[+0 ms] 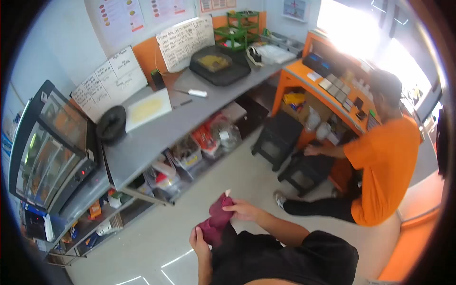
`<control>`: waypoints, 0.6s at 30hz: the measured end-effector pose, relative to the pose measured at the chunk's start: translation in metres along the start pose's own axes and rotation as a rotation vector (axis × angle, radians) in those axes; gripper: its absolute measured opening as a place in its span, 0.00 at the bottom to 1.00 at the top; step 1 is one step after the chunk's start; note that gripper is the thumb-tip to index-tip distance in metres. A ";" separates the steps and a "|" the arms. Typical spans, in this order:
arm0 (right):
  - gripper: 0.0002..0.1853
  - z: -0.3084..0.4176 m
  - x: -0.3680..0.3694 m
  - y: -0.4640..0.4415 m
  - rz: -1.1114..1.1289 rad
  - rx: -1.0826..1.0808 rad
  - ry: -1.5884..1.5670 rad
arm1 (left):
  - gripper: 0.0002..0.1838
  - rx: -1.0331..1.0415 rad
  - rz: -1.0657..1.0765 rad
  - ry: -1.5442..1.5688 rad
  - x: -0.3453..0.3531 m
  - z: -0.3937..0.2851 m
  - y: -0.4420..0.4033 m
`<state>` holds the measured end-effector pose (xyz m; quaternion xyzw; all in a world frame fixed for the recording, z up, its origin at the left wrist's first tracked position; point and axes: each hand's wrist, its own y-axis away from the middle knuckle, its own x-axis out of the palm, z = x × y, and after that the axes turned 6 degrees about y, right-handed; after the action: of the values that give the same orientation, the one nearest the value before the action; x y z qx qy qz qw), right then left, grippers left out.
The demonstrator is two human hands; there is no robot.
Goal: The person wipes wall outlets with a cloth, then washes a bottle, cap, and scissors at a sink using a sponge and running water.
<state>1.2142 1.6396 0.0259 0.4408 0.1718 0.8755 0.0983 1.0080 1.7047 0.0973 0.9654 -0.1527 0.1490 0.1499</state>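
A crumpled maroon cloth is stretched between my two hands in front of my body. A small white piece, perhaps a tag, sticks out at its top end. My left hand is closed on the cloth's lower left edge, thumb on top. Higher up, my right hand pinches its right side near the white piece. The exact kind of cloth item cannot be made out.
A grey counter on my left carries a white cutting board, a white-handled knife and a glass display warmer. Black stools stand ahead. A person in an orange shirt sits low at the right, beside an orange desk.
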 end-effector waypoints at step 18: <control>0.24 0.380 -0.064 -0.241 -0.089 -0.209 -0.030 | 0.10 0.471 1.136 -0.753 0.333 -0.105 -0.438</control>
<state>1.5633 1.9224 0.0951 0.4334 0.0975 0.8766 0.1849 1.4342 2.0544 0.1971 0.7293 -0.6365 -0.1101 -0.2257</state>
